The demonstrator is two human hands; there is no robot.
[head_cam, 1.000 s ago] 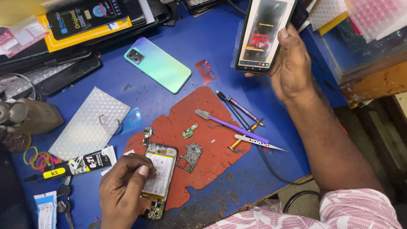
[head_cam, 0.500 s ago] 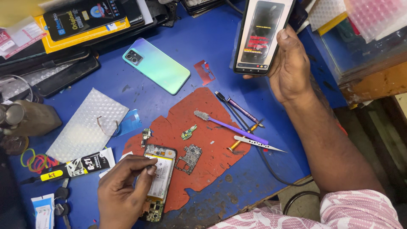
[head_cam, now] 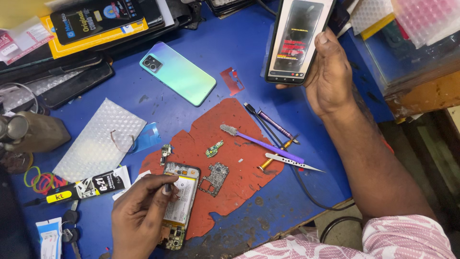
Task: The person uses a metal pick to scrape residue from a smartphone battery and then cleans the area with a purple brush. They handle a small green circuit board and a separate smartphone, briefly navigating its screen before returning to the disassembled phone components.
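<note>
1. Red mat, lower centre of the frame: your left hand pinches a small dark tool against the opened phone lying there.
2. Upper right: your right hand grips a lit smartphone, fingers wrapped round its edge.
3. Centre: loose circuit board, purple brush, tweezers.
</note>
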